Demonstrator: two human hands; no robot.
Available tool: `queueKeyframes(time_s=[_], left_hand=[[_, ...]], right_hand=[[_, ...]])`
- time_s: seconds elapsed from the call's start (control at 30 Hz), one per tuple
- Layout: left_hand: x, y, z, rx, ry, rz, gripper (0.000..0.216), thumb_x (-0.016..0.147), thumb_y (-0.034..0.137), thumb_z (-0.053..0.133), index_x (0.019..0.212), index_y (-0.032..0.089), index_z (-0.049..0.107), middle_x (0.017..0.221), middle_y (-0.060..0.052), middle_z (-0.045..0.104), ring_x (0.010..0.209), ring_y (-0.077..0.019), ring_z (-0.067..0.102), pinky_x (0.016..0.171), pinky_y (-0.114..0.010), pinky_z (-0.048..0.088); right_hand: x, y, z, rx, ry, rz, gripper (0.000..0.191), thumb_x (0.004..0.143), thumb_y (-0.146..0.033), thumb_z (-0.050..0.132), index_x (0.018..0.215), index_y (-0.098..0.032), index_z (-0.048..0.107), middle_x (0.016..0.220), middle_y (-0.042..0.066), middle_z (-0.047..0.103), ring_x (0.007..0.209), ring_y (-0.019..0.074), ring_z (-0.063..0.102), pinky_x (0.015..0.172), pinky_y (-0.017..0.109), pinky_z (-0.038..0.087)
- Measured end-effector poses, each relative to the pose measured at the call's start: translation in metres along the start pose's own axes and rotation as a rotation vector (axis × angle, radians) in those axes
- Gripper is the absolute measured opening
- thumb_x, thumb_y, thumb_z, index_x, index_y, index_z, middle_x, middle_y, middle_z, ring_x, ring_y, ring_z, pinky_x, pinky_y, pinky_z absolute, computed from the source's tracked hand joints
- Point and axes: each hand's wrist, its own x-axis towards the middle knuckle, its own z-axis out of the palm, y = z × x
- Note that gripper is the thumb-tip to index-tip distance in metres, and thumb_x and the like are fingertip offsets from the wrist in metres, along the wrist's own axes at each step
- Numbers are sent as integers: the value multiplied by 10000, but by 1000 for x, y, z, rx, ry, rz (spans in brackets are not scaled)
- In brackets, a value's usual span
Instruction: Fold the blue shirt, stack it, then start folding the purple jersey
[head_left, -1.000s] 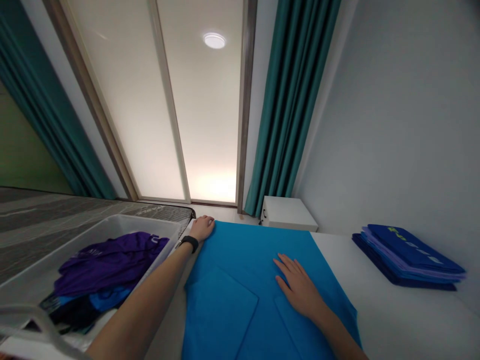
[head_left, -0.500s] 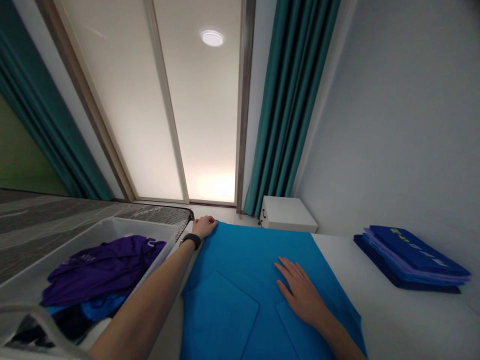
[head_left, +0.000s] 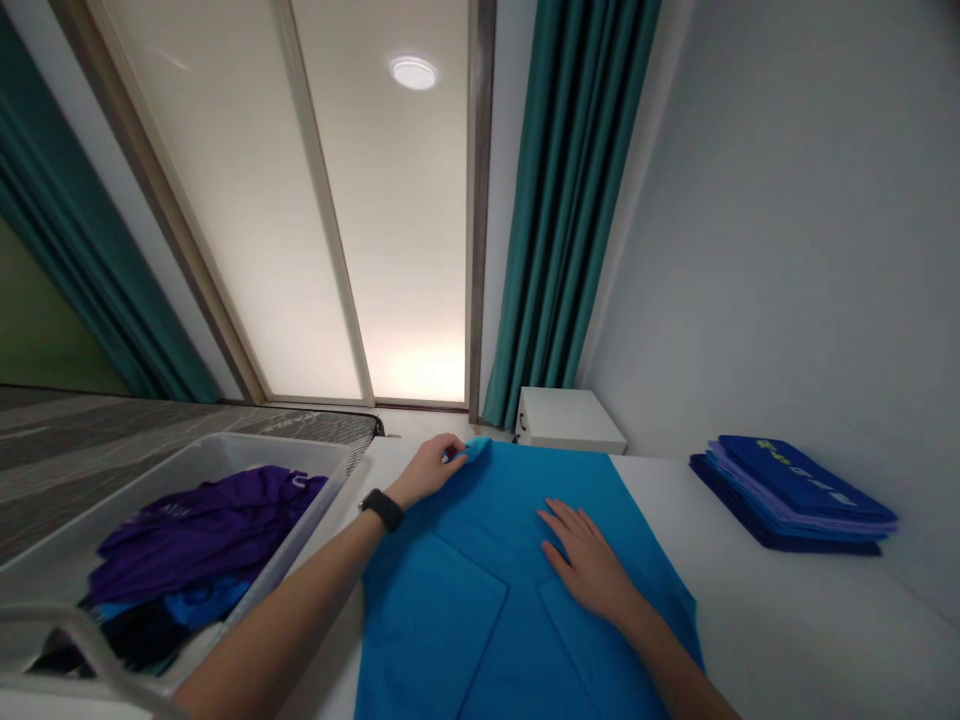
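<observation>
A bright blue garment [head_left: 517, 530], apron-like in outline with stitched pocket-like panels, lies spread flat on the white table [head_left: 787, 630]. Its far left corner is pinched between the thumb and fingers of my left hand [head_left: 431, 468], lifted and turned inward. A dark watch [head_left: 382, 509] is on that wrist. My right hand [head_left: 589, 565] rests flat on the middle right of the cloth, fingers stretched out and holding nothing. The near end of the garment runs out of view at the bottom.
At left, a white plastic bin [head_left: 247, 442] with a raised handle [head_left: 82, 630] holds purple clothing [head_left: 210, 525] and darker and blue cloth. A stack of folded blue and lilac cloths [head_left: 795, 495] lies at right by the wall. A white cabinet [head_left: 570, 420] stands beyond the table.
My left hand has moved right and inward, bringing the garment's far left corner up and over with it. My right hand remains flat on the cloth. The view has shifted slightly.
</observation>
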Motion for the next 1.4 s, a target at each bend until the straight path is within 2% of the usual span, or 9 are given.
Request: queueKeyframes(time_s=[0.17,0.27,0.33,0.47,0.57,0.83,0.97,1.1,1.4], left_hand=[[-34,30,12,196,-249,287,182,908,307,511,929,222,670,963,-53,681,940,-215,602,882,-340,432],[-43,31,17,231,-326,321,259,942,347,462,912,237,695,964,-50,691,958,-219,605,908,-340,415],[-40,26,16,191,-297,253,295,947,356,436,911,231,702,956,-50,702,942,-216,615,888,-324,429],[-18,6,7,122,-143,-62,308,916,288,418,1034,187,684,940,-61,721,864,-201,647,782,-290,468],[-1,-8,1,158,-140,-176,346,886,244,409,1076,140,679,902,-89,727,828,-214,661,743,-298,470],[11,-4,12,216,-267,-227,304,830,450,549,943,203,686,875,-66,723,825,-243,668,752,-320,457],[7,5,16,203,-267,-225,306,838,464,530,967,207,635,876,-57,705,818,-229,655,722,-303,447],[3,9,15,180,-278,-213,232,809,436,568,808,207,599,761,-39,674,745,-228,632,703,-309,431],[8,13,20,-16,-84,-131,148,847,330,492,877,189,527,795,-17,615,739,-173,579,667,-265,434]], right_hand=[[0,0,0,-7,2,-4,552,985,-497,263,1437,-238,445,1544,39,340,1435,219,271,1199,459,152],[0,0,0,-7,-3,-2,553,985,-493,265,1441,-233,439,1546,40,338,1437,214,264,1200,451,150],[0,0,-1,-1,-3,1,550,985,-489,271,1444,-233,435,1548,39,334,1440,211,257,1201,448,144],[0,0,-2,1,-5,3,553,987,-489,263,1444,-229,435,1547,39,335,1441,210,253,1203,452,136],[-1,-1,-2,6,-10,1,553,985,-490,268,1444,-231,435,1546,38,336,1439,213,261,1202,455,137],[-1,0,-1,22,8,-3,534,982,-475,293,1437,-241,444,1547,35,336,1439,214,258,1201,455,133],[0,0,1,33,27,-7,516,978,-451,325,1427,-233,457,1541,46,348,1436,215,268,1199,457,143],[-1,1,1,50,39,-12,510,978,-452,334,1425,-240,459,1538,45,356,1435,218,270,1199,464,147],[0,2,3,54,46,-13,494,974,-426,359,1422,-244,462,1535,44,362,1430,220,283,1198,469,154]])
